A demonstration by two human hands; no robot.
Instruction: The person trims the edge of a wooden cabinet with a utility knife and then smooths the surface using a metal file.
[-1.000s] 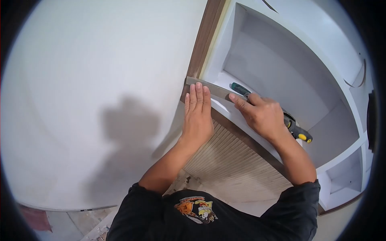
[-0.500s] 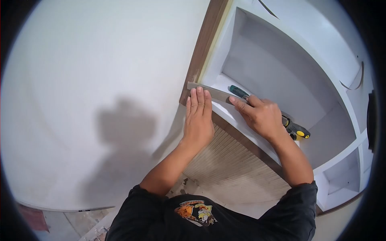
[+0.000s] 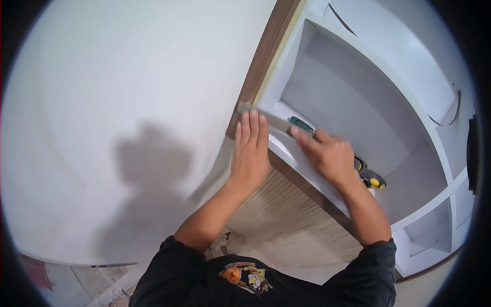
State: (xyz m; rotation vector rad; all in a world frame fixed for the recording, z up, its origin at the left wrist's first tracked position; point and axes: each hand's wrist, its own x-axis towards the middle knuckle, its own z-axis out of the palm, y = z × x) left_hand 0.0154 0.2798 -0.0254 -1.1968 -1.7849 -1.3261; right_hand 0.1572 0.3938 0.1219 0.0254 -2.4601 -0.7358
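Note:
My right hand (image 3: 332, 158) is closed around the near end of a flat metal file (image 3: 276, 123); its grip end is hidden in my palm. The file lies across the corner where the upright brown wood trim (image 3: 266, 56) meets the lower brown trim (image 3: 307, 189) of a white shelf unit. Its far tip is blurred. My left hand (image 3: 250, 153) lies flat with fingers stretched out, the fingertips resting at the file near that corner.
Inside the white compartment (image 3: 358, 97) lie a teal-handled tool (image 3: 300, 124) and a black and yellow tool (image 3: 373, 178), partly behind my right hand. A white wall (image 3: 128, 77) fills the left side. Thin dark strips (image 3: 342, 19) hang in the upper compartment.
The view has shifted slightly, so the shelf and tools sit a little lower and further left. The file's tip is now blurred by motion, and both hands keep nearly the same pose.

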